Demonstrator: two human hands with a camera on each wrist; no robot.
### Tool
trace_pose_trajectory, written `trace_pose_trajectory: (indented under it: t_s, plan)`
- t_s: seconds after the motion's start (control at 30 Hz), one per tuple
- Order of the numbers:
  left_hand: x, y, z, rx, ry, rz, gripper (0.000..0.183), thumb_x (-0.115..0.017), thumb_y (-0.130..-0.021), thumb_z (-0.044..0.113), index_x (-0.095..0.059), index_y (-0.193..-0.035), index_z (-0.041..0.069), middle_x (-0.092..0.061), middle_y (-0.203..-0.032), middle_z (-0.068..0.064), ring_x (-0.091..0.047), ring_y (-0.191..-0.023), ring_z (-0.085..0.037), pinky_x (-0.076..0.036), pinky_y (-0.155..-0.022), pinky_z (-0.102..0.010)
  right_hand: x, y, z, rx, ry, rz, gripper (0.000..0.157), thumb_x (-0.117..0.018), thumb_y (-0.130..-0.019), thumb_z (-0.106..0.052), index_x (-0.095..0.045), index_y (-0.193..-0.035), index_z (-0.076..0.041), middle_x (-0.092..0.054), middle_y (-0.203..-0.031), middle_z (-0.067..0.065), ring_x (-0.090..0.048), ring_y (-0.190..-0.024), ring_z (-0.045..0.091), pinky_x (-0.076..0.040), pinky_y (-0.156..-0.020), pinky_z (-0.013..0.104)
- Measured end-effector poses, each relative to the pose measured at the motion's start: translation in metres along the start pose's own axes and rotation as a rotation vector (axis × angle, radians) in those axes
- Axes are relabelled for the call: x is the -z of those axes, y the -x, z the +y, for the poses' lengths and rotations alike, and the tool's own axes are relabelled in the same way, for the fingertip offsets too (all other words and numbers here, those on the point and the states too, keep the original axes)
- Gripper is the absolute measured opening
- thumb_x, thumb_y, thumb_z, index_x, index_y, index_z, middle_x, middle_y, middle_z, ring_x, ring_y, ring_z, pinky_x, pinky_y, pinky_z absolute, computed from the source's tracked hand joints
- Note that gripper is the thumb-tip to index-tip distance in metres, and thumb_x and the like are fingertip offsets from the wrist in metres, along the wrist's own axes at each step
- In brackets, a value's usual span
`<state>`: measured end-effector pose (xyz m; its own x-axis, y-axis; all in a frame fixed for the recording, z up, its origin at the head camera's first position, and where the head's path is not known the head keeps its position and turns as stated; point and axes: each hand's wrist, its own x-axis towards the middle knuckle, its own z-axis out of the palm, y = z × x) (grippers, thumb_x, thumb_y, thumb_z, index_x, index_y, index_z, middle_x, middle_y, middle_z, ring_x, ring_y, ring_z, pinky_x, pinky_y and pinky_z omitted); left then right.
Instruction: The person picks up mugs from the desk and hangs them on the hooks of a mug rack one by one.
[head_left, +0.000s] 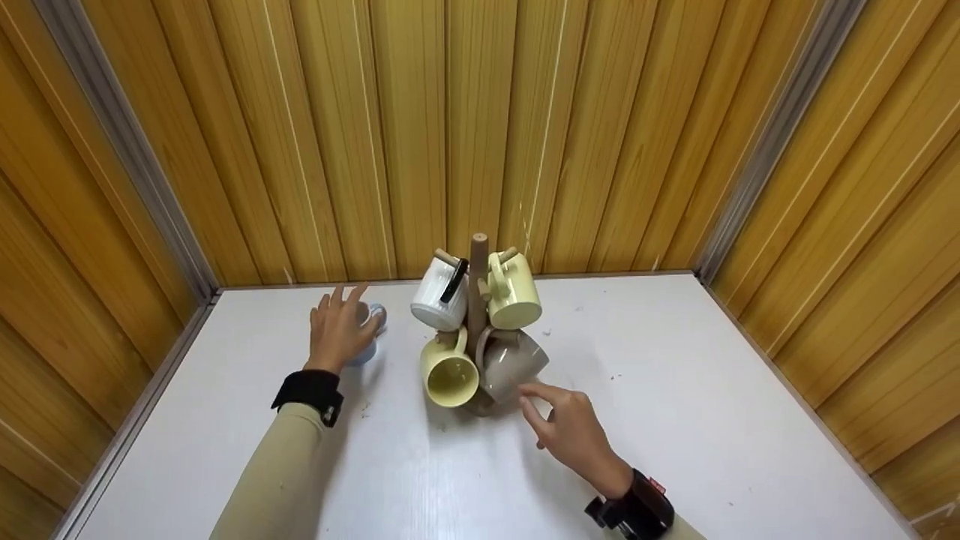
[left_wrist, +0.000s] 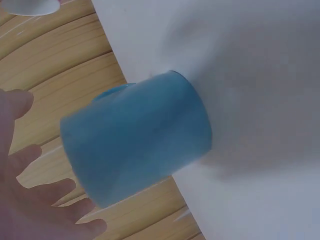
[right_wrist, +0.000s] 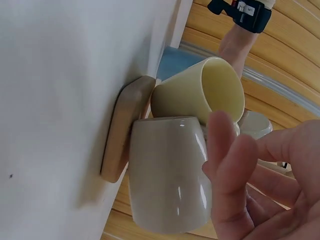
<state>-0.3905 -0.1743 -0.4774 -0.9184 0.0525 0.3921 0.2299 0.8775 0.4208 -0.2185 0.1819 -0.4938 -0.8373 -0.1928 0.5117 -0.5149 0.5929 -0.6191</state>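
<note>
A light-blue mug stands upright on the table, partly covered in the head view by my left hand. The left wrist view shows that hand's spread fingers beside the rim of the blue mug, with nothing gripped. A glossy grey mug hangs low on the right of a wooden mug tree. Close by it is my right hand, thumb and forefinger apart and holding nothing. In the right wrist view its fingertips overlap the edge of the grey mug; I cannot tell whether they touch.
A pale-yellow mug hangs at the lower left of the tree. Above are a white mug with a black handle and another pale-yellow mug. The white table meets wood-patterned walls behind and at both sides.
</note>
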Motion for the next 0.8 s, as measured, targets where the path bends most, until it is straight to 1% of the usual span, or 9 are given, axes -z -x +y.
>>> trace_pose_trajectory:
  t_s: [0.07, 0.17, 0.37, 0.43, 0.57, 0.7, 0.8]
  plan:
    - [-0.003, 0.001, -0.006, 0.004, -0.039, -0.029, 0.067, -0.069, -0.095, 0.040, -0.048, -0.153, 0.012, -0.039, -0.155, -0.032, -0.036, -0.140, -0.056, -0.023, -0.113, -0.074, 0.001, 0.003, 0.002, 0.003, 0.013, -0.001, 0.019, -0.070, -0.095, -0.006, -0.077, -0.112, -0.002, -0.077, -0.107, 0.012, -0.051, -0.038, -0.007, -0.039, -0.033, 0.016]
    - [-0.006, 0.004, -0.013, 0.007, -0.075, -0.080, 0.069, -0.067, -0.096, 0.043, -0.047, -0.154, 0.012, -0.033, -0.157, -0.034, -0.029, -0.143, -0.058, -0.018, -0.114, -0.076, 0.001, 0.007, 0.006, -0.009, 0.031, -0.009, 0.018, -0.071, -0.095, -0.007, -0.077, -0.112, -0.004, -0.077, -0.107, 0.013, -0.051, -0.038, -0.008, -0.039, -0.034, 0.016]
    - [-0.012, 0.006, -0.023, -0.003, -0.092, -0.115, 0.069, -0.067, -0.097, 0.043, -0.046, -0.155, 0.013, -0.028, -0.159, -0.036, -0.021, -0.148, -0.056, -0.011, -0.116, -0.075, 0.001, 0.013, 0.012, -0.025, 0.046, -0.028, 0.019, -0.071, -0.096, -0.009, -0.077, -0.113, -0.004, -0.076, -0.109, 0.014, -0.051, -0.038, -0.008, -0.040, -0.036, 0.015]
    - [-0.013, 0.007, -0.024, -0.013, -0.093, -0.109, 0.068, -0.067, -0.097, 0.041, -0.045, -0.155, 0.013, -0.028, -0.159, -0.036, -0.020, -0.148, -0.055, -0.011, -0.117, -0.075, 0.001, 0.015, 0.013, -0.023, 0.048, -0.033, 0.019, -0.071, -0.096, -0.009, -0.077, -0.113, -0.004, -0.076, -0.109, 0.015, -0.051, -0.039, -0.009, -0.041, -0.037, 0.015]
    - [-0.016, 0.008, -0.027, -0.032, -0.092, -0.071, 0.066, -0.070, -0.097, 0.037, -0.047, -0.154, 0.014, -0.030, -0.158, -0.035, -0.023, -0.148, -0.054, -0.015, -0.116, -0.074, 0.001, 0.016, 0.015, -0.025, 0.052, -0.048, 0.019, -0.070, -0.097, -0.009, -0.076, -0.114, -0.005, -0.076, -0.110, 0.013, -0.051, -0.039, -0.009, -0.042, -0.037, 0.015]
    - [-0.020, 0.010, -0.029, -0.064, -0.115, -0.011, 0.064, -0.072, -0.095, 0.033, -0.050, -0.152, 0.013, -0.036, -0.153, -0.035, -0.031, -0.144, -0.052, -0.024, -0.113, -0.074, 0.002, 0.018, 0.016, -0.024, 0.054, -0.058, 0.019, -0.069, -0.097, -0.008, -0.076, -0.114, -0.005, -0.076, -0.109, 0.014, -0.051, -0.040, -0.009, -0.041, -0.037, 0.014]
    - [-0.021, 0.011, -0.029, -0.087, -0.135, 0.021, 0.063, -0.073, -0.095, 0.032, -0.051, -0.150, 0.011, -0.039, -0.149, -0.034, -0.036, -0.139, -0.052, -0.031, -0.110, -0.072, 0.002, 0.019, 0.017, -0.022, 0.055, -0.057, 0.019, -0.069, -0.096, -0.007, -0.076, -0.114, -0.005, -0.076, -0.109, 0.014, -0.051, -0.040, -0.009, -0.041, -0.038, 0.014]
